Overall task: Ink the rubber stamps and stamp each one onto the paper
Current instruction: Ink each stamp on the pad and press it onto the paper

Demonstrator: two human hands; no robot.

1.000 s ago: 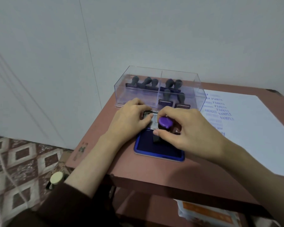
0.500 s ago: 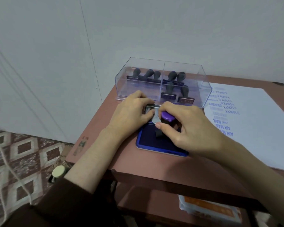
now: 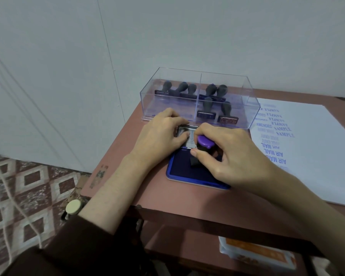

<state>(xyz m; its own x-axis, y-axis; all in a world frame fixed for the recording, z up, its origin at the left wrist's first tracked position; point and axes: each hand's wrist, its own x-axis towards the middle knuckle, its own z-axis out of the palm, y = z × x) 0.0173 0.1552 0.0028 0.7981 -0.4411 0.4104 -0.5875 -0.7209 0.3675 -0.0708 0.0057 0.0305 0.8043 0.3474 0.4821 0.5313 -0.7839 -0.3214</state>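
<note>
Purple-capped black rubber stamp (image 3: 204,144): upright on blue rectangular ink pad (image 3: 182,169) (lid open). White paper sheet (image 3: 317,156): flat beside it, blue imprints.

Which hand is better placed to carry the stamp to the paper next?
The right hand: it grips the stamp on the ink pad, and the paper lies on its side. The left hand holds the lid.
</note>
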